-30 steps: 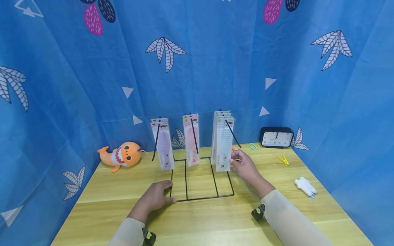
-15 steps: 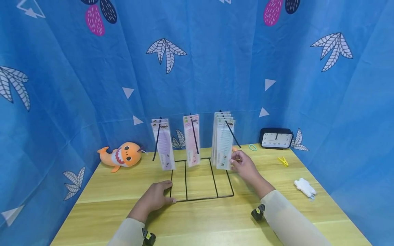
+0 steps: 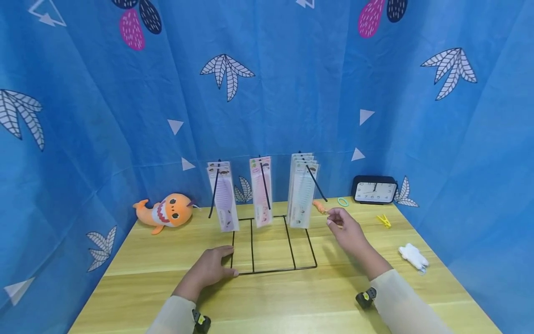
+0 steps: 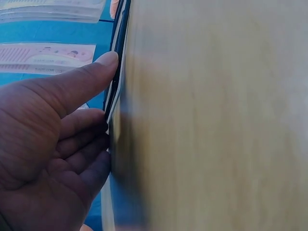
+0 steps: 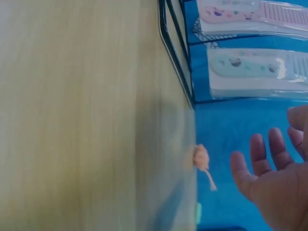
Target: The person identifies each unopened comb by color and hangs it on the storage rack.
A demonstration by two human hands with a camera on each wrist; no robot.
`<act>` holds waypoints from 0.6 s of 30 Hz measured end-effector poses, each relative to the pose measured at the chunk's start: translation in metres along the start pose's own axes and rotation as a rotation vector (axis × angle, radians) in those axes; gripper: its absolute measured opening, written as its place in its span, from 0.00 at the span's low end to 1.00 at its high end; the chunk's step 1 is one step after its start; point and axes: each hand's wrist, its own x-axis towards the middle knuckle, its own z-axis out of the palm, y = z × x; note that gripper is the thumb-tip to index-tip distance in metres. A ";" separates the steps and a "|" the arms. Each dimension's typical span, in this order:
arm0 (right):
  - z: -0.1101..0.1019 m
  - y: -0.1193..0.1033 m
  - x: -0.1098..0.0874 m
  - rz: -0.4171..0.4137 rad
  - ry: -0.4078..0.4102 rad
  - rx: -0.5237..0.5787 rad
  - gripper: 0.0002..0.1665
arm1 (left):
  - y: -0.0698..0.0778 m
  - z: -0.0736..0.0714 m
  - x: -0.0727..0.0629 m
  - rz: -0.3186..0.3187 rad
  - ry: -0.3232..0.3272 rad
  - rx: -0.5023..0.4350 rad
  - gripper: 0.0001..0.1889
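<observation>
A black wire rack [image 3: 275, 270] stands on the table, with packaged combs hung on its prongs. Two purple comb packs [image 3: 223, 197] hang at the left and a pink comb pack [image 3: 261, 195] in the middle. Several green comb packs [image 3: 303, 195] hang in a row at the right. My left hand [image 3: 211, 265] rests at the rack's front left corner; in the left wrist view its thumb touches the wire. Just right of the green packs is my right hand [image 3: 349, 234], its relaxed fingers [image 5: 260, 154] holding nothing in the right wrist view.
A small orange item [image 3: 320, 206] and a green ring [image 3: 343, 202] lie behind my right hand. Farther right are a black clock [image 3: 374, 191], a yellow clip [image 3: 384, 221] and a white plush [image 3: 413, 256]. An orange shark plush [image 3: 168, 213] sits at the back left.
My right hand has let go of the front green comb pack and moved right, away from it. That pack now hangs closer in line with the others. My left hand has stayed put.
</observation>
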 end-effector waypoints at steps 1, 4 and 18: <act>-0.003 -0.001 -0.001 -0.010 -0.001 -0.025 0.20 | -0.001 0.000 0.000 -0.004 0.001 0.001 0.38; -0.010 -0.005 -0.001 -0.056 -0.015 -0.132 0.25 | -0.001 -0.001 0.001 -0.008 0.003 -0.004 0.38; -0.029 -0.037 -0.014 -0.167 -0.201 -0.511 0.50 | -0.004 -0.003 0.000 -0.035 0.049 -0.078 0.37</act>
